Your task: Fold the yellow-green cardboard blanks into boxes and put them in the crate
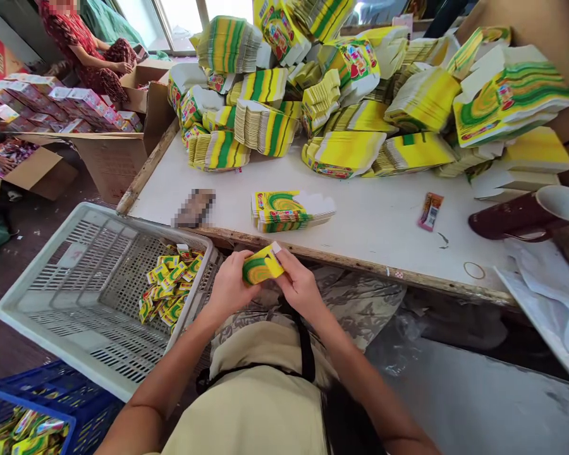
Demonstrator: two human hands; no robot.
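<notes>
Between both hands, above my lap, is a small yellow and green cardboard box (260, 265) with a swirl print. My left hand (232, 284) is closed round its left side. My right hand (298, 283) pinches the right end, where a white flap shows. Just beyond, on the white table (379, 215), lies a short stack of flat printed cartons (284, 210). To the left, a white plastic crate (76, 278) holds a heap of small yellow and green boxes (173, 281) at its right end.
Bundles of flat cartons (265, 126) are piled along the table's back. A dark red mug (512, 215) lies tipped at right, near a small wrapped packet (430, 212). A blue crate (71, 404) stands at lower left. Another person (95, 57) sits beyond open cardboard boxes (114, 158).
</notes>
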